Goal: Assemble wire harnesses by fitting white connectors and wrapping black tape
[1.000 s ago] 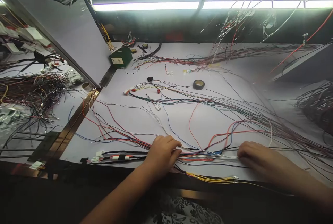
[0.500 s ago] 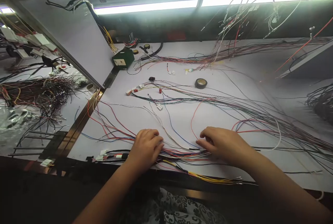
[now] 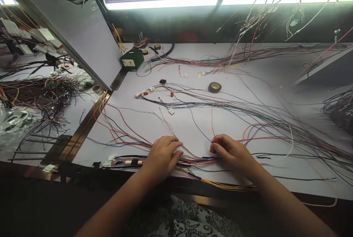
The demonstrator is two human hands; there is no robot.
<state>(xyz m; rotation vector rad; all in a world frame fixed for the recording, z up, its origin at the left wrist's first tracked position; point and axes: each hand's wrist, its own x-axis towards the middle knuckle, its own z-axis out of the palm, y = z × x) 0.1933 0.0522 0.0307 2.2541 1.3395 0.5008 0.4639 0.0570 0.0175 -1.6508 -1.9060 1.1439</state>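
Observation:
A bundle of several coloured wires [image 3: 190,159] lies along the front of the bench. Over its middle, my left hand [image 3: 164,155] is closed with the fingers curled round the wires. White connectors [image 3: 107,163] sit at the left end of this bundle. To the right, my right hand [image 3: 230,153] pinches a thin blue wire [image 3: 200,126] at the fingertips. A red wire [image 3: 212,119] also runs down to these fingers; whether it is gripped I cannot tell. Yellow wires [image 3: 220,185] stretch along the front edge below both hands.
A roll of black tape [image 3: 214,87] lies beyond my hands, near a second long wire harness [image 3: 187,104] with small connectors. At the back left stands a green box [image 3: 132,60] beside an upright white panel [image 3: 79,35]. Loose wires [image 3: 256,16] hang at the upper right.
My right hand's fingers have closed on the blue wire, which has shifted to the right. My left hand has slid a little to the right along the bundle.

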